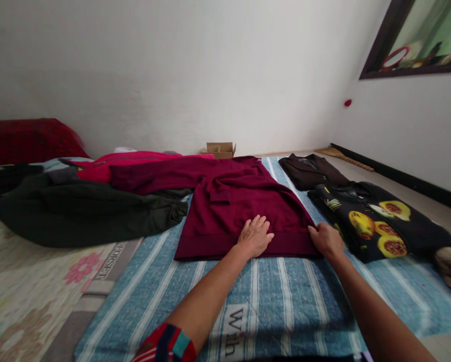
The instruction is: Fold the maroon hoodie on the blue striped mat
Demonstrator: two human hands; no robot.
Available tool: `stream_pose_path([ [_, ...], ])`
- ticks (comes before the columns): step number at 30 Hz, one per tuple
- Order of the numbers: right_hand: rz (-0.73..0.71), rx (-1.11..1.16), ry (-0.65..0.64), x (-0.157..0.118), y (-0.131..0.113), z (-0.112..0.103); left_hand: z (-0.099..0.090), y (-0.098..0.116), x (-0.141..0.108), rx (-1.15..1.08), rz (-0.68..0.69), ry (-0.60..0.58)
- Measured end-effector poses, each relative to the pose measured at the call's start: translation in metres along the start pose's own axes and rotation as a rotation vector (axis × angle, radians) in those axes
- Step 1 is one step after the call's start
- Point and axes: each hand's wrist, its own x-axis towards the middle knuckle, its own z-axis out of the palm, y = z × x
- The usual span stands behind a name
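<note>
A maroon sweatshirt [217,216] lies spread on a blue striped sheet [161,281], its hem toward me. One sleeve is folded across its body, and the other stretches out to the left. My left hand [255,236] rests on the cloth near the hem, fingers extended and lying flat. At the hem's right corner, my right hand [327,239] pinches the edge of the sweatshirt between thumb and fingers.
Dark green clothing [89,211] and a bright pink garment [134,159] lie at the left. To the right are a folded black fruit-print shirt [379,221] and a folded dark brown garment [311,171]. A small cardboard box [220,150] stands by the wall.
</note>
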Motion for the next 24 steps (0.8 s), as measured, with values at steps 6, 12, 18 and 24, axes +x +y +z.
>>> stream_pose_path([
  [6,-0.018,-0.072,0.043,-0.002,-0.002,-0.003,0.0,-0.002,0.002,0.001,-0.018,0.006],
  [12,-0.03,-0.136,0.093,0.001,-0.008,-0.013,0.0,-0.003,0.006,-0.004,-0.037,-0.024],
  [18,-0.097,-0.14,0.187,0.015,-0.04,-0.023,0.002,-0.004,0.004,0.006,-0.033,-0.001],
  [24,-0.048,-0.139,0.119,0.04,-0.051,-0.014,0.009,-0.005,0.003,0.012,-0.029,0.076],
])
